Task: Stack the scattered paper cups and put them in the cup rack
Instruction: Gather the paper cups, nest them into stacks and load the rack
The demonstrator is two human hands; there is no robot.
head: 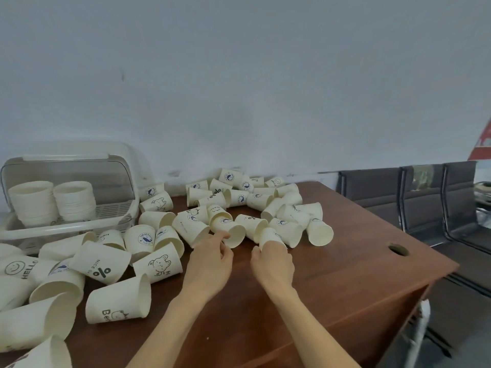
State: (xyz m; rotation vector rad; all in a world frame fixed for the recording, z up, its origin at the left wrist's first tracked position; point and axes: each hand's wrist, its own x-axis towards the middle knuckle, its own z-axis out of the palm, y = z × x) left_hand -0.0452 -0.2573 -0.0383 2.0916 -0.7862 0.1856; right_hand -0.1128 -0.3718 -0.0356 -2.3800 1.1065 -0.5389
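Several cream paper cups [102, 266] with printed logos lie scattered on their sides across a brown wooden table [345, 261]. My left hand [211, 260] reaches to a tipped cup [229, 229], its fingertips pinching the cup's rim. My right hand [273, 258] grips another cup [268, 236] from behind, fingers curled round its base. At the back left stands the white plastic cup rack [66, 229] with a clear raised lid; two stacks of cups [51, 201] sit inside.
A round cable hole [397, 249] lies near the table's right edge. Dark waiting-room chairs [414, 195] stand to the right beyond the table. A pale wall runs behind the table.
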